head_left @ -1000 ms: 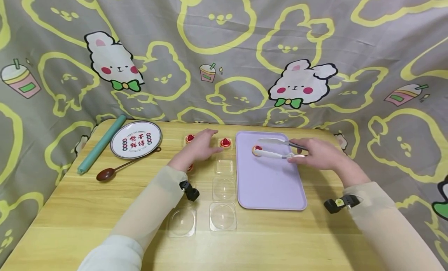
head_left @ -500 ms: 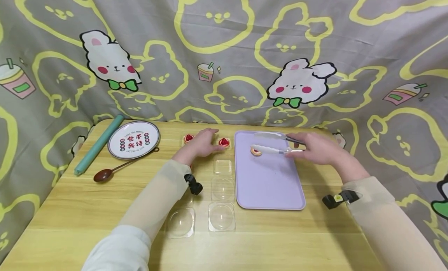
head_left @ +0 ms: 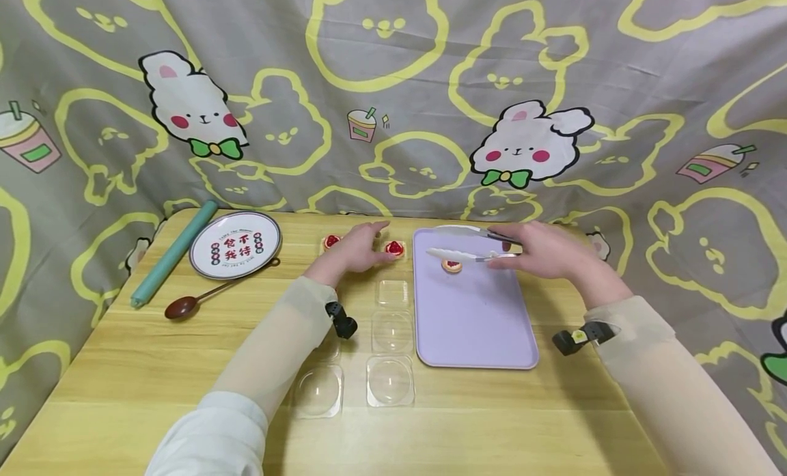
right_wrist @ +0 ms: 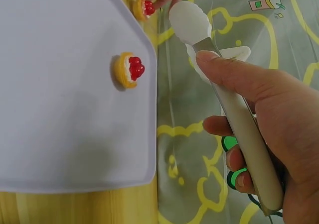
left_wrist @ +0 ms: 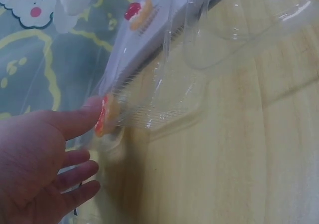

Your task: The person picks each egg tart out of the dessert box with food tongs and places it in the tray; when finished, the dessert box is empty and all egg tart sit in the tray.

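My right hand [head_left: 544, 250] grips a pair of tongs [head_left: 451, 255] with white scalloped tips, spread apart with nothing between them. The tips hover over the far part of the lilac tray [head_left: 476, 326]. Just below them in the head view, a small tart [head_left: 451, 266] with red fruit and white cream sits on the tray. My left hand [head_left: 356, 250] is beside a second red tart [head_left: 394, 247] in a clear plastic box; in the left wrist view its thumb overlaps the edge of that tart [left_wrist: 106, 115], other fingers loosely extended. Another tart [head_left: 332, 242] shows left of this hand.
Clear plastic boxes [head_left: 390, 382] stand in two columns left of the tray, some hidden under the left forearm. Farther left lie a round plate [head_left: 236, 247] with red lettering, a brown spoon [head_left: 182, 307] and a green rolling pin [head_left: 175, 254]. A patterned curtain [head_left: 424, 169] hangs behind the table.
The tongs have moved up and left, off the tart, which stays on the tray and now shows more fully. My left hand has hardly moved.
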